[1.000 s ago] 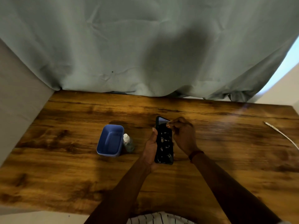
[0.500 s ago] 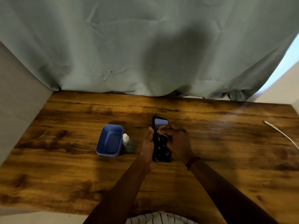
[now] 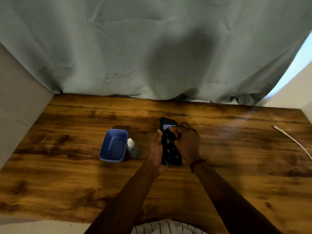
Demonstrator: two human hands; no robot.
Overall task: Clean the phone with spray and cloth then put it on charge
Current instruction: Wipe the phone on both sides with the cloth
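My left hand point(image 3: 156, 149) grips a dark phone point(image 3: 168, 124) by its left edge, above the middle of the wooden table point(image 3: 67, 174). The phone's top shows a pale reflection. A black patterned cloth point(image 3: 170, 152) covers the lower part of its face. My right hand point(image 3: 187, 142) is closed on the cloth and presses it against the phone from the right. A small clear spray bottle point(image 3: 132, 147) with a white cap stands on the table left of my hands. A white charging cable point(image 3: 293, 141) lies at the far right edge.
A blue plastic tub point(image 3: 114, 146) sits just left of the spray bottle, touching or nearly touching it. A grey-green curtain point(image 3: 152, 56) hangs along the table's back edge. A pale wall borders the left side.
My right hand slid with the cloth down and left over the phone's face, then back up a little. My left hand kept its hold; the phone shifted slightly away from me.
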